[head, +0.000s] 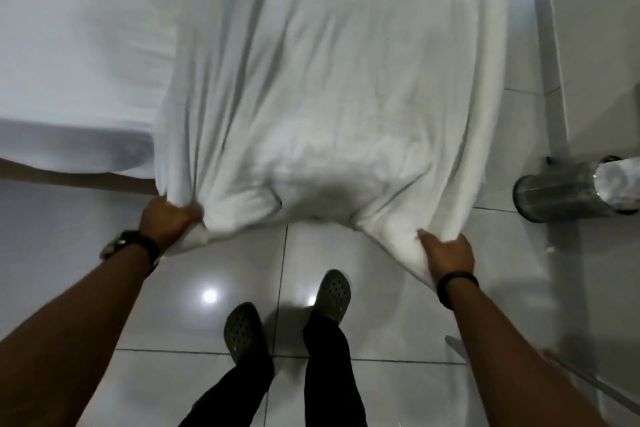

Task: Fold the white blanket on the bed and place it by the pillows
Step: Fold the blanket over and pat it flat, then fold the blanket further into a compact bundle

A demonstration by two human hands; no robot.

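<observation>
Your left hand [168,222] is fisted tight on the near left corner of the blanket [325,80], fingers curled under and a wad of cloth bunched in the grip. Your right hand [446,255] pinches the near right corner, thumb on top and the other fingers tucked beneath the fold, clamped on the cloth. Between the two grips the near edge sags in a shallow dip above the floor [346,246], with creases fanning out from each corner. A watch [119,243] sits on your left wrist and a dark band [456,282] on the right. The blanket runs away from you, off the end of the bed [69,62] and up across it; its left edge lies over the mattress, and its right edge hangs beside a strip of open tile. Pillows are out of view. Your shoes [334,291] stand on glossy tile just behind the sagging edge, one foot ahead of the other, with bare floor to either side of them. To your right, a metal bin [568,189] stands against a white wall [595,45], near the blanket's right edge but apart from it. The bed's near end borders open tile on your left.
</observation>
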